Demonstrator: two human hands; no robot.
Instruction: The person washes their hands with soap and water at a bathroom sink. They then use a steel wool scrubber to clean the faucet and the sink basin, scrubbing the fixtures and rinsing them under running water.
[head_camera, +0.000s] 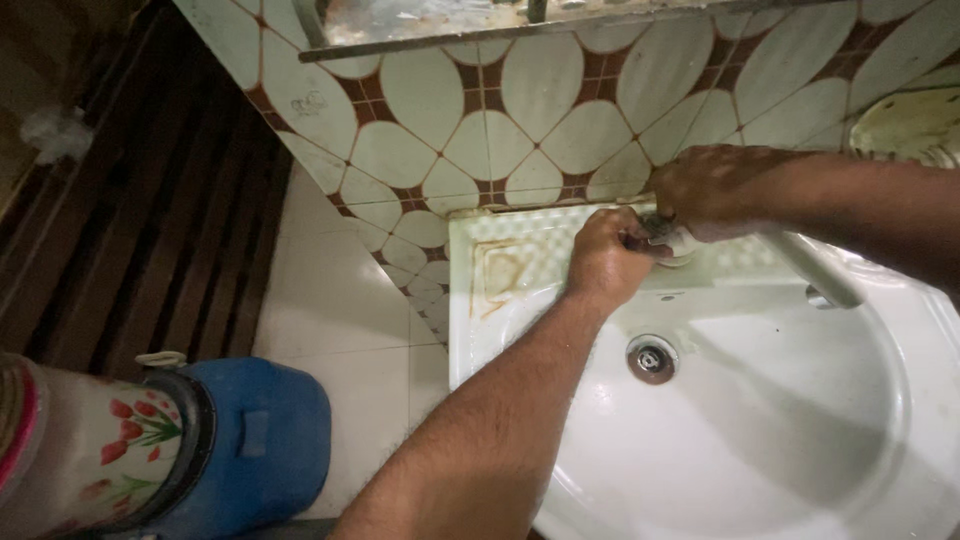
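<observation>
Right now both hands are working at the back edge of the white washbasin (770, 440), where a small pale fitting (680, 246) sits on the rim close to the tiled wall (520, 130). The left hand (605, 258) is closing its grip around the near side of that fitting, fingers curled tight, while the right hand (712, 190) is pressing down over it from the wall side — its grip looks closed on the same piece, though the fingers are hiding exactly what is being pinched. A metal spout (812, 268) is running out from under the right hand toward the right side of the bowl, and the drain (651, 358) is lying just below the hands.

To do this well, one hand should be steadying the fitting while the other is turning — keeping the force square to the rim, so nothing slips on the wet-looking ceramic. Off the basin's left edge, a blue bucket (255, 440) and a flowered container (90, 450) are standing on the floor.
</observation>
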